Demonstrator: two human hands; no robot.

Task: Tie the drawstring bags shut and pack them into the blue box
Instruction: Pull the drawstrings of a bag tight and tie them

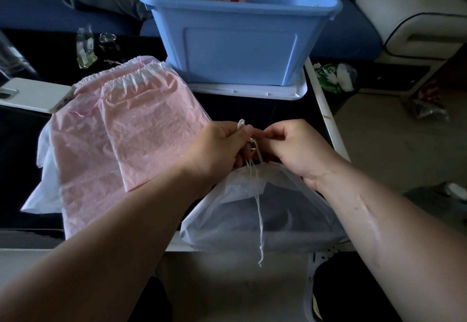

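The left hand (217,147) and right hand (294,148), fingers curled, each pinch the thin white drawstring (258,203) of a translucent white drawstring bag (252,223) between thumb and fingertips. A small loop of cord stands above the left thumb, and the loose ends hang down the front of the bag. The bag is thin, frosted, crinkled film, its mouth gathered into pleats under the hands. It lies over the near edge of the dark table (20,170), and a dark shape shows dimly through it. To the left lies a flat stack of pink drawstring bags (88,165) of the same crinkled film, with gathered pale tops and pink cords; a smaller pink bag (151,132) lies uppermost. Behind the hands the blue box (237,44), smooth moulded plastic with a rolled rim and tapered walls, stands on a white lid (252,92); the coloured items inside are indistinct. A white phone (32,93) lies just beside the stack's far left corner. Print on a green-and-white packet (326,76) at right is too blurred to read.
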